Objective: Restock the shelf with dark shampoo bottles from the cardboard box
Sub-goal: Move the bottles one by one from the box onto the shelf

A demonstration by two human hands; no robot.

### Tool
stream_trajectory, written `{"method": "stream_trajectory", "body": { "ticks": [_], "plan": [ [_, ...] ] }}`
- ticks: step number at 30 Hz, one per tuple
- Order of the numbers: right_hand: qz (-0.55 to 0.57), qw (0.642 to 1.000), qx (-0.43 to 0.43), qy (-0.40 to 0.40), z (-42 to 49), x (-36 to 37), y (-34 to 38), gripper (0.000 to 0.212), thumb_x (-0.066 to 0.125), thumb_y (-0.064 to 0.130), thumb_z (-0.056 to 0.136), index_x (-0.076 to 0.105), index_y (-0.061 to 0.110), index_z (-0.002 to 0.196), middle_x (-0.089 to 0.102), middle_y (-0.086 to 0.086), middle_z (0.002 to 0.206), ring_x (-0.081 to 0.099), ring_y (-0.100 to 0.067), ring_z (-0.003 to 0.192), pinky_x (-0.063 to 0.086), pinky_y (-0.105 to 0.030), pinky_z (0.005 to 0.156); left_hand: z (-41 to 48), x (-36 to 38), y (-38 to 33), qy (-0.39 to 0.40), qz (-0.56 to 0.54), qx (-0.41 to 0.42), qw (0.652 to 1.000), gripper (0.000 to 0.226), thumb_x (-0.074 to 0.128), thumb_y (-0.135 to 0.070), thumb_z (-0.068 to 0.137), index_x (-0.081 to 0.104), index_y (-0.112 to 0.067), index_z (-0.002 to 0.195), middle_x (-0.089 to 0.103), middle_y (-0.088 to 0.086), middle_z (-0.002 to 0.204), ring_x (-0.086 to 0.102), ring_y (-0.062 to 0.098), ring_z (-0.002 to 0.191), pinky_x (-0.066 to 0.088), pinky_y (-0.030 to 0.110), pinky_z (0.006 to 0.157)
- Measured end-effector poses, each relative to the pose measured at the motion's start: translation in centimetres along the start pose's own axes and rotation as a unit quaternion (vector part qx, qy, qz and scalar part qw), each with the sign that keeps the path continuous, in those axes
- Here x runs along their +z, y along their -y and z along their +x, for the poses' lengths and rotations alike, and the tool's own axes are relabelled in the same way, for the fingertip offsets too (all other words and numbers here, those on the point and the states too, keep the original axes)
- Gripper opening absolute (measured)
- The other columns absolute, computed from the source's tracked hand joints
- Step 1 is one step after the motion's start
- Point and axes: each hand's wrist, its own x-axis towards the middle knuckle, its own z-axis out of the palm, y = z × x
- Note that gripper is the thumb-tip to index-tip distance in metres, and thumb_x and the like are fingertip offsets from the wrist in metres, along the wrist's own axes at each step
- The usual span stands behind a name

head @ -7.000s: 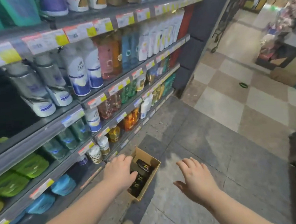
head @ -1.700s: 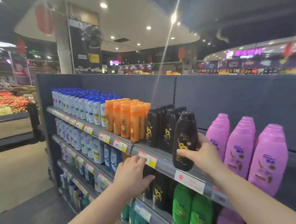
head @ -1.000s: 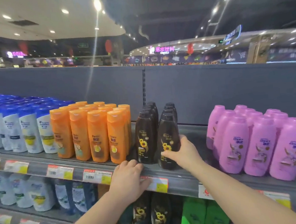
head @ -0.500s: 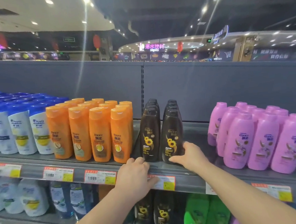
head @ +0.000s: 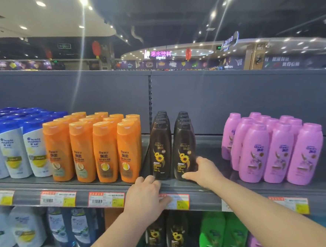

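As two rows of dark shampoo bottles (head: 184, 150) stand upright on the top shelf (head: 211, 193) between orange bottles (head: 106, 146) and purple bottles (head: 275, 148), the right hand (head: 204, 170) cups the base of the right row's front bottle, fingers loosely curled against it. The left hand (head: 146, 197) grips the shelf edge beside a price tag (head: 178, 201).
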Motion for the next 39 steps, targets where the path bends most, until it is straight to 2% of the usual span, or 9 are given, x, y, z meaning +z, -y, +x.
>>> {"method": "stream_trajectory", "body": {
  "ticks": [9,15,19,21,24,29,33,35,39],
  "plan": [
    [-0.009,1.000,-0.001,0.021,-0.2,-0.9,0.3,0.055,0.075,0.034,0.072,0.050,0.017,0.118,0.059,-0.003,0.120,0.055,-0.016,0.099,0.043,-0.025,0.077,0.0,0.3,0.0,-0.013,-0.004,-0.010,1.000,0.054,0.042,-0.062,0.085,0.050,-0.029,0.126,0.054,-0.011,0.115,0.046,0.012,0.103,0.046,0.027,0.082],
    [-0.056,0.998,-0.021,-0.026,-2.4,-2.8,-0.7,0.057,0.070,0.041,0.076,0.045,0.020,0.123,0.057,-0.001,0.122,0.053,-0.013,0.093,0.043,-0.026,0.075,-0.4,0.9,0.1,-0.041,0.005,-0.008,0.999,0.053,0.041,-0.064,0.083,0.053,-0.027,0.120,0.055,-0.010,0.109,0.048,0.012,0.099,0.045,0.026,0.080],
    [-0.108,0.991,-0.060,-0.047,-5.7,-5.1,-2.3,0.055,0.066,0.042,0.079,0.043,0.024,0.125,0.052,0.002,0.127,0.053,-0.015,0.105,0.044,-0.029,0.080,-0.9,0.6,-1.1,-0.059,-0.029,-0.029,0.997,0.058,0.051,-0.059,0.082,0.051,-0.018,0.123,0.056,0.001,0.121,0.051,0.021,0.111,0.045,0.034,0.091],
    [-0.170,0.979,-0.084,-0.069,-7.6,-6.5,-3.3,0.056,0.064,0.042,0.079,0.043,0.023,0.127,0.050,0.001,0.129,0.050,-0.018,0.114,0.044,-0.036,0.089,-1.5,0.3,-2.8,-0.078,-0.043,0.000,0.996,0.057,0.065,-0.048,0.078,0.055,-0.012,0.120,0.059,0.009,0.118,0.054,0.030,0.109,0.047,0.043,0.089],
    [-0.250,0.960,-0.094,-0.089,-11.3,-8.7,-5.6,0.057,0.060,0.042,0.080,0.040,0.025,0.131,0.046,0.001,0.134,0.042,-0.023,0.122,0.037,-0.039,0.097,-2.4,0.1,-7.3,-0.084,-0.086,0.070,0.990,0.053,0.075,-0.038,0.071,0.061,-0.008,0.113,0.062,0.012,0.109,0.059,0.035,0.100,0.051,0.046,0.081],
    [-0.302,0.947,-0.029,-0.105,-20.1,-14.5,-12.5,0.058,0.060,0.044,0.080,0.039,0.026,0.131,0.045,0.000,0.132,0.040,-0.024,0.123,0.035,-0.038,0.101,-4.5,1.3,-19.1,-0.032,-0.114,0.178,0.977,0.058,0.077,-0.044,0.066,0.062,-0.011,0.112,0.064,0.012,0.109,0.060,0.037,0.098,0.051,0.046,0.081],
    [-0.321,0.934,0.085,-0.130,-31.1,-21.6,-20.2,0.057,0.058,0.045,0.082,0.037,0.028,0.133,0.044,0.003,0.134,0.041,-0.023,0.123,0.036,-0.036,0.100,-7.9,3.4,-31.2,0.043,-0.128,0.253,0.958,0.064,0.056,-0.058,0.078,0.045,-0.023,0.130,0.048,0.001,0.131,0.045,0.026,0.122,0.039,0.036,0.098],
    [-0.321,0.924,0.154,-0.136,-37.9,-24.9,-24.0,0.058,0.058,0.045,0.081,0.037,0.029,0.133,0.044,0.004,0.134,0.041,-0.022,0.124,0.036,-0.036,0.102,-10.5,4.6,-37.4,0.086,-0.141,0.282,0.945,0.063,0.047,-0.062,0.081,0.038,-0.027,0.132,0.043,-0.004,0.134,0.041,0.020,0.125,0.038,0.033,0.099],
    [-0.332,0.885,0.290,-0.150,-51.7,-29.5,-30.4,0.061,0.058,0.048,0.079,0.037,0.029,0.133,0.045,0.004,0.135,0.042,-0.022,0.124,0.037,-0.035,0.100,-17.5,6.5,-48.7,0.169,-0.162,0.350,0.907,0.061,0.045,-0.062,0.081,0.038,-0.027,0.131,0.043,-0.004,0.133,0.041,0.018,0.125,0.038,0.034,0.100]
  ]
}}
